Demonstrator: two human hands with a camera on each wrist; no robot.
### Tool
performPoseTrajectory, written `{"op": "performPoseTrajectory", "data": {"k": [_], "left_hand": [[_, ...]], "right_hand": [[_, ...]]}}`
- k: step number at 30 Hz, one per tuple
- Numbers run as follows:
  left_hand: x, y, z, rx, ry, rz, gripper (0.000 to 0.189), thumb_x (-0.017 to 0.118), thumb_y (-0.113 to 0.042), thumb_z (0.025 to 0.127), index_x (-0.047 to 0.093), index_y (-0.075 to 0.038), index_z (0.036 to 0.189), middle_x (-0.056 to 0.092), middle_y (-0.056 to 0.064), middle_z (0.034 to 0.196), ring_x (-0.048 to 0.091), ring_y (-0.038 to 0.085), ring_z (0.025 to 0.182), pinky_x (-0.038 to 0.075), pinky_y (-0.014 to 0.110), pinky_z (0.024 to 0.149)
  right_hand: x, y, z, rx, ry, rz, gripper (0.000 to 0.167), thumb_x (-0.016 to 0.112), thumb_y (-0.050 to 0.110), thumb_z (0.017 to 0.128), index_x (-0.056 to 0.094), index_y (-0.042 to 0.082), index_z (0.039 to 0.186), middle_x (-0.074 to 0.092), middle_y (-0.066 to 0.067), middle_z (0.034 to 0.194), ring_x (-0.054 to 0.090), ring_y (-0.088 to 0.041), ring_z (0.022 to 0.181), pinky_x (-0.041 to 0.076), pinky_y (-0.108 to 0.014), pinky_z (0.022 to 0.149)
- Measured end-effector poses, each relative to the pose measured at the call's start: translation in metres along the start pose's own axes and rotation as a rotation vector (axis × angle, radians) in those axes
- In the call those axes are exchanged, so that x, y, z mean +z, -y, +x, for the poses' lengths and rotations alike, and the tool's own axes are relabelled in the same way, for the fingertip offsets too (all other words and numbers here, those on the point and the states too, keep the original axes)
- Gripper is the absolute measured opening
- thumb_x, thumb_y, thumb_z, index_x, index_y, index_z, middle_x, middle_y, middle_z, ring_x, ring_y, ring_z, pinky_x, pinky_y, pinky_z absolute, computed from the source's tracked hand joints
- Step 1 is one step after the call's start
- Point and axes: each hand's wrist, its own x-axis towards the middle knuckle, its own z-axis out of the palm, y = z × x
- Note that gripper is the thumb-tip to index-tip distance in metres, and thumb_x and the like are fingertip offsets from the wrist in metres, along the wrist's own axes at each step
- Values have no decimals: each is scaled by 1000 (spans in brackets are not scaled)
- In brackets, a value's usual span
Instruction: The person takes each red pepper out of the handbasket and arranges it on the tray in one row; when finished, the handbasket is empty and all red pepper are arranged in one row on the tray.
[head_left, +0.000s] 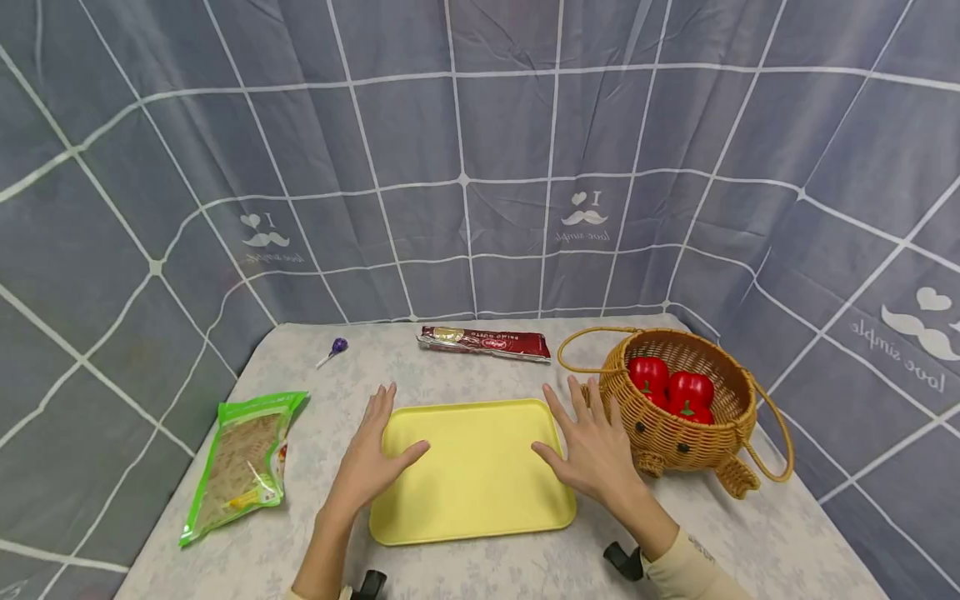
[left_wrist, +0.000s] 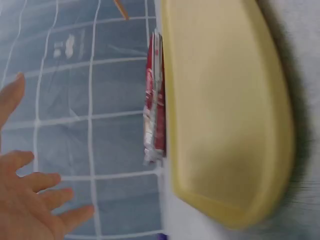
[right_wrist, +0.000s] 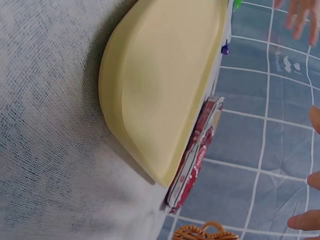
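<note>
A yellow tray (head_left: 472, 475) lies flat on the table with nothing on it. My left hand (head_left: 371, 462) hovers over its left edge, fingers spread and straight, thumb toward the middle. On the other side my right hand (head_left: 596, 446) is held over the right edge, fingers likewise spread, holding nothing. In the left wrist view the left hand (left_wrist: 30, 200) appears above the tabletop, apart from the tray (left_wrist: 220, 100). Only fingertips (right_wrist: 307, 220) of the right hand show at the border of the right wrist view.
Behind the tray lies a dark red packet (head_left: 487, 342). A purple lollipop (head_left: 339, 345) sits back left, a green-edged bag (head_left: 243, 467) of brown food at left. At right, a wicker animal-shaped basket (head_left: 667, 442) holds red bell peppers (head_left: 690, 392). Grey grid curtains (head_left: 510, 225) enclose the table.
</note>
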Motion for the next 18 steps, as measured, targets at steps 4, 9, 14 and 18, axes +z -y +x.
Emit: {"op": "performPoseTrajectory", "data": {"k": [4, 9, 14, 18], "left_hand": [[-3, 19, -3, -119, 94, -380, 97, 71, -39, 87, 5, -29, 158, 6, 10, 165, 9, 39, 150, 20, 61, 116], [-3, 35, -13, -242, 162, -603, 88, 65, -28, 92, 7, -22, 158, 10, 17, 163, 12, 43, 148, 23, 62, 114], [2, 46, -19, -422, 166, -532, 90, 68, -31, 90, 11, -8, 157, 23, 28, 155, 31, 49, 138, 44, 56, 100], [7, 55, -19, -500, 204, -472, 92, 69, -32, 90, 14, 3, 154, 29, 33, 151, 36, 51, 134, 51, 49, 91]], "right_hand": [[0, 0, -1, 6, 10, 3, 82, 55, 67, 85, 31, 30, 154, 31, -17, 157, 21, -43, 147, 27, -67, 109], [1, -2, -2, 4, 5, -6, 81, 55, 66, 85, 30, 30, 154, 31, -17, 158, 21, -42, 147, 27, -67, 109], [0, -4, -2, 2, -4, -11, 82, 55, 66, 85, 30, 30, 154, 31, -17, 158, 24, -42, 146, 28, -65, 109], [-1, -5, -1, -9, -3, -17, 83, 56, 66, 85, 30, 29, 154, 32, -17, 157, 25, -42, 146, 29, -64, 110]]}}
